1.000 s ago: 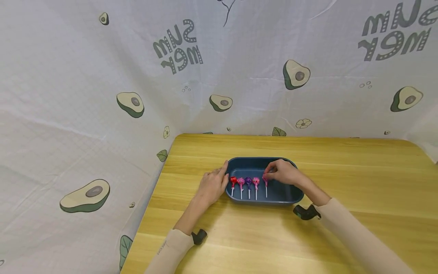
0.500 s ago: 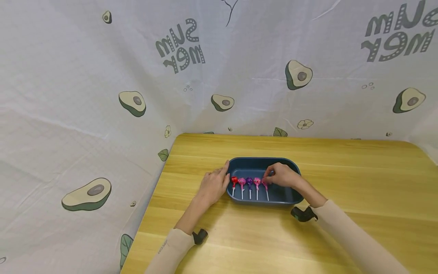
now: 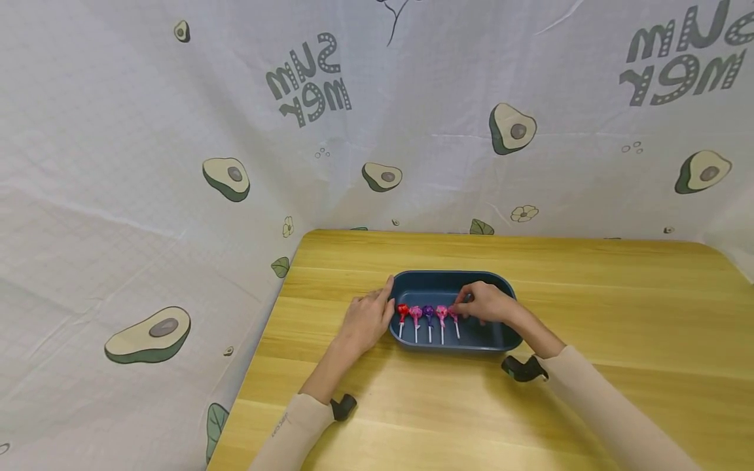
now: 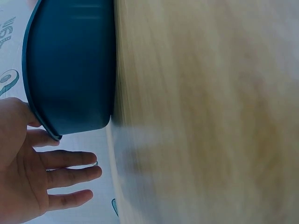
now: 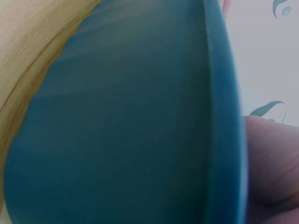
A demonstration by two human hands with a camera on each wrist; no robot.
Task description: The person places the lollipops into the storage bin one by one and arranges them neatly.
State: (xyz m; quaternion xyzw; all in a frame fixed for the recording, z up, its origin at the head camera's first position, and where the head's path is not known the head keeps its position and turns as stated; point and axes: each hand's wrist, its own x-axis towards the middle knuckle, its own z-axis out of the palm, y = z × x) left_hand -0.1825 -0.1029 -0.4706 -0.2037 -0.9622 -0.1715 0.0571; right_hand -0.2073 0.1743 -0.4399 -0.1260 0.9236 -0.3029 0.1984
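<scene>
In the head view, a dark blue oblong tray (image 3: 453, 348) with rounded ends holds a row of wrapped lollipops, sticks toward me. From the left come a red lollipop (image 3: 402, 310), a pink lollipop (image 3: 415, 313), a purple lollipop (image 3: 428, 313) and another pink lollipop (image 3: 442, 313). My right hand (image 3: 487, 303) pinches the head of the rightmost pink lollipop (image 3: 455, 319), close beside its neighbour. My left hand (image 3: 364, 322) holds the tray's left end by the rim with thumb and index finger. Its other fingers stretch out straight in the left wrist view. The tray wall hides the right fingertips in the right wrist view.
The tray stands on a wood-grain table (image 3: 618, 307). Behind and to the left hangs a white cloth (image 3: 424, 118) printed with avocados and lettering. Dark wrist-camera mounts, one left (image 3: 344, 407) and one right (image 3: 523, 368), stick out by the sleeves.
My right hand has drawn the rightmost lollipop left, nearer the row, and its stick has tilted slightly. My left hand has stayed at the tray's left end.
</scene>
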